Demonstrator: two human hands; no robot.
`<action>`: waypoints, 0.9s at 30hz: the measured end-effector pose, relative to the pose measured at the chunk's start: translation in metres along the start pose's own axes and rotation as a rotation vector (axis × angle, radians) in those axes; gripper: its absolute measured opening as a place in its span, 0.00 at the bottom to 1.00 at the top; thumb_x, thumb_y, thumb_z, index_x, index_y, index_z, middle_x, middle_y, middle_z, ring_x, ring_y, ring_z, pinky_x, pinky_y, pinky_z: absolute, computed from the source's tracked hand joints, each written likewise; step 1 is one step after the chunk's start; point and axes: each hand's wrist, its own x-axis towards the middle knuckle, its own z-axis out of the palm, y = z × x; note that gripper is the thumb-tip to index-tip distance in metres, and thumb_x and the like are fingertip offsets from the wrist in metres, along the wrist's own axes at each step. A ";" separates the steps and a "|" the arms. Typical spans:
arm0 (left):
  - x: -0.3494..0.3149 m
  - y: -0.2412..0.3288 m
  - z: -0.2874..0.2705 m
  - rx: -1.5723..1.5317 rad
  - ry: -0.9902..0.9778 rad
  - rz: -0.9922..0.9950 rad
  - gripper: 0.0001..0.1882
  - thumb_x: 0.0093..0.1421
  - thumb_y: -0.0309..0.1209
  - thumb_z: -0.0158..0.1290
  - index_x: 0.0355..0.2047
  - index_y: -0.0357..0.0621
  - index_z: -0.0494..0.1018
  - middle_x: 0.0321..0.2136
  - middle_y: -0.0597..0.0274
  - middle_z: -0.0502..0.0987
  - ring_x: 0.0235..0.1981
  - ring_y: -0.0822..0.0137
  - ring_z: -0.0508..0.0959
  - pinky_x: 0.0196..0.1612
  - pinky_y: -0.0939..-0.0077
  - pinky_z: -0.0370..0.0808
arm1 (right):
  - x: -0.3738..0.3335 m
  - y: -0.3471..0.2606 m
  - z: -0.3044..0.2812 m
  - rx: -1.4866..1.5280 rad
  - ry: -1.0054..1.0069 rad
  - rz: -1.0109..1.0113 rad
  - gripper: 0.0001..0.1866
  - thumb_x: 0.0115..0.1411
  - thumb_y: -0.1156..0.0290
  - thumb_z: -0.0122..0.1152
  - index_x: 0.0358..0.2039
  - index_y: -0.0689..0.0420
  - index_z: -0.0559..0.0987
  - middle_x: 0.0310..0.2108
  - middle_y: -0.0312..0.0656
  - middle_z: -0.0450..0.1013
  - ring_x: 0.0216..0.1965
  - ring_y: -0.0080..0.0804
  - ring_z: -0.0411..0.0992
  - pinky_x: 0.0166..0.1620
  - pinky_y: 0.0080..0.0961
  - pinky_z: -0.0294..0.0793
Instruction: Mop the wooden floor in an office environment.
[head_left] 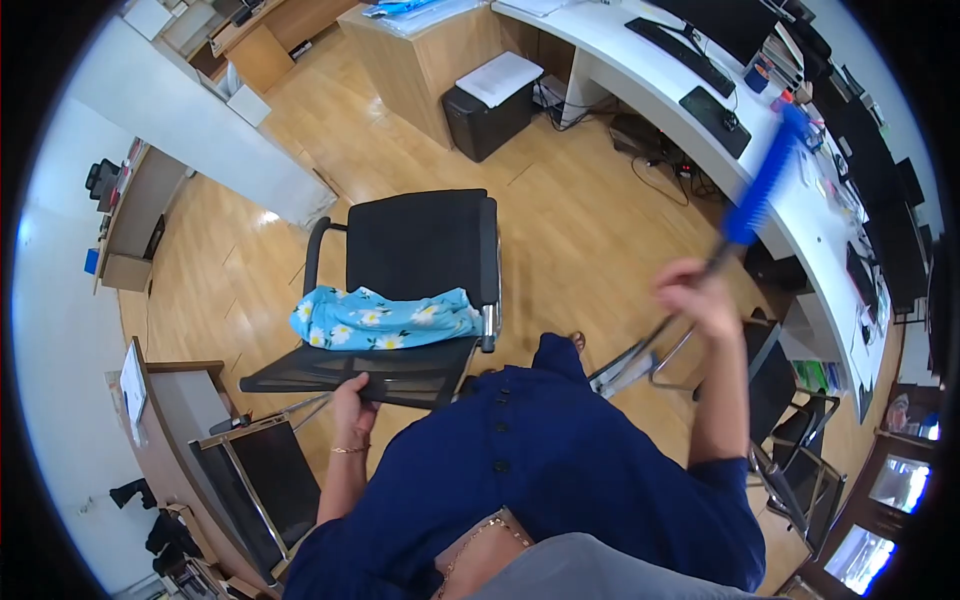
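Head view looked straight down on a person in a dark blue shirt (560, 450), standing over a black mesh office chair (400, 300) on a wooden floor (580, 220).

Left hand (352, 400): fingers curled over the front edge of the chair seat, clenched on that rim. A thin bracelet sat on the wrist.

Right hand (698, 295): raised at about 3 o'clock from the chair, closed around the dark handle of a blue brush (765, 185). The brush head pointed up toward 1 o'clock and was blurred; its bristles could not be made out clearly. It was in the air, well apart from the chair, and overlapped the edge of the white bench (700, 120) in the picture.

A light blue cloth with white flowers (385, 320) lay bunched across the seat against the backrest, at 12 o'clock from the left hand and not touching it.

Surroundings: keyboards (680, 55) and monitors on the white bench at 1 to 2 o'clock; a black box with a white top (492, 110) at 12 o'clock beside a wooden cabinet; a second black chair (785, 400) at 4 o'clock, just beside the right forearm.
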 end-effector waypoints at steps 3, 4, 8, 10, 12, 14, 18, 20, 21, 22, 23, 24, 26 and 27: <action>-0.016 -0.011 0.054 -0.109 0.005 0.024 0.06 0.59 0.24 0.45 0.35 0.36 0.69 0.33 0.55 0.75 0.36 0.61 0.76 0.40 0.68 0.77 | 0.036 0.030 0.100 -0.129 -0.665 -0.068 0.19 0.53 0.63 0.61 0.44 0.56 0.77 0.52 0.42 0.68 0.56 0.33 0.62 0.58 0.33 0.58; -0.012 -0.014 0.059 -0.161 -0.025 0.015 0.06 0.58 0.24 0.45 0.35 0.36 0.69 0.34 0.56 0.75 0.35 0.61 0.77 0.38 0.67 0.77 | 0.042 0.056 0.135 -0.083 -0.751 -0.095 0.21 0.55 0.58 0.60 0.44 0.59 0.75 0.52 0.41 0.69 0.50 0.31 0.66 0.53 0.30 0.64; -0.033 -0.007 0.100 -0.344 -0.146 0.046 0.12 0.58 0.22 0.45 0.43 0.35 0.66 0.42 0.53 0.73 0.41 0.59 0.76 0.42 0.65 0.78 | 0.058 0.070 0.185 -0.014 -0.858 0.062 0.19 0.54 0.56 0.62 0.38 0.57 0.74 0.47 0.35 0.71 0.44 0.24 0.68 0.40 0.25 0.69; -0.033 -0.011 0.081 -0.310 -0.250 0.010 0.18 0.59 0.31 0.48 0.48 0.39 0.65 0.46 0.53 0.72 0.46 0.54 0.74 0.47 0.58 0.75 | 0.049 0.052 0.181 0.090 -0.811 0.305 0.18 0.50 0.54 0.66 0.34 0.52 0.73 0.40 0.32 0.72 0.41 0.21 0.68 0.29 0.20 0.68; -0.044 0.006 0.065 -0.334 -0.167 0.069 0.22 0.58 0.41 0.51 0.50 0.45 0.66 0.47 0.54 0.71 0.46 0.51 0.73 0.50 0.54 0.72 | 0.054 0.065 0.184 -0.015 -0.914 0.241 0.25 0.51 0.57 0.66 0.45 0.57 0.72 0.40 0.35 0.72 0.36 0.17 0.68 0.34 0.18 0.70; -0.025 0.025 0.011 -0.504 -0.098 0.232 0.21 0.57 0.41 0.52 0.46 0.42 0.68 0.45 0.56 0.74 0.46 0.55 0.74 0.51 0.55 0.71 | 0.051 0.060 0.194 -0.165 -0.926 0.093 0.31 0.48 0.58 0.68 0.49 0.60 0.72 0.43 0.40 0.73 0.38 0.21 0.71 0.40 0.20 0.70; -0.001 0.083 -0.122 -0.317 0.466 0.373 0.19 0.57 0.35 0.50 0.45 0.35 0.68 0.39 0.48 0.75 0.42 0.55 0.76 0.42 0.62 0.76 | 0.044 0.060 0.197 -0.179 -0.874 0.219 0.25 0.46 0.60 0.69 0.44 0.61 0.78 0.37 0.40 0.76 0.37 0.24 0.72 0.42 0.20 0.70; 0.012 0.088 -0.114 -0.191 0.573 0.773 0.22 0.55 0.27 0.48 0.51 0.33 0.66 0.38 0.48 0.75 0.42 0.58 0.75 0.41 0.67 0.76 | 0.026 0.054 0.198 -0.058 -0.786 0.290 0.20 0.47 0.65 0.68 0.40 0.60 0.80 0.31 0.37 0.77 0.32 0.20 0.73 0.37 0.18 0.71; 0.008 0.095 -0.117 -0.149 0.361 0.638 0.26 0.52 0.23 0.47 0.54 0.32 0.63 0.37 0.49 0.75 0.40 0.61 0.75 0.41 0.70 0.75 | 0.021 0.059 0.199 -0.045 -0.760 0.248 0.19 0.47 0.66 0.68 0.40 0.60 0.80 0.29 0.36 0.77 0.30 0.19 0.73 0.34 0.17 0.71; 0.010 0.103 -0.113 -0.143 0.346 0.639 0.26 0.52 0.23 0.47 0.54 0.32 0.63 0.37 0.49 0.75 0.40 0.61 0.75 0.41 0.70 0.75 | 0.020 0.064 0.202 -0.037 -0.683 0.260 0.18 0.45 0.65 0.68 0.36 0.59 0.81 0.26 0.36 0.77 0.24 0.22 0.73 0.28 0.18 0.73; 0.009 0.107 -0.112 -0.114 0.315 0.607 0.25 0.52 0.23 0.47 0.53 0.31 0.64 0.37 0.49 0.75 0.38 0.62 0.75 0.41 0.71 0.74 | 0.010 0.056 0.202 -0.088 -0.684 0.238 0.18 0.45 0.64 0.68 0.36 0.59 0.81 0.25 0.37 0.77 0.24 0.22 0.73 0.28 0.19 0.73; 0.011 0.110 -0.110 -0.084 0.281 0.575 0.25 0.52 0.23 0.47 0.52 0.31 0.65 0.37 0.49 0.75 0.36 0.63 0.75 0.41 0.72 0.74 | 0.000 0.049 0.200 -0.138 -0.682 0.216 0.18 0.45 0.63 0.67 0.36 0.58 0.81 0.24 0.37 0.77 0.23 0.22 0.73 0.28 0.19 0.73; 0.020 0.118 -0.097 -0.055 0.236 0.595 0.24 0.51 0.23 0.47 0.51 0.30 0.65 0.36 0.50 0.75 0.35 0.64 0.75 0.41 0.73 0.74 | -0.019 0.061 0.196 -0.234 -0.693 0.138 0.20 0.45 0.59 0.65 0.37 0.57 0.80 0.23 0.39 0.76 0.23 0.24 0.74 0.30 0.22 0.72; 0.019 0.120 -0.088 -0.044 0.212 0.615 0.23 0.51 0.23 0.47 0.50 0.29 0.65 0.35 0.51 0.75 0.34 0.64 0.75 0.41 0.74 0.74 | -0.027 0.054 0.195 -0.279 -0.702 0.088 0.21 0.45 0.58 0.64 0.37 0.56 0.80 0.23 0.40 0.76 0.24 0.25 0.74 0.31 0.24 0.72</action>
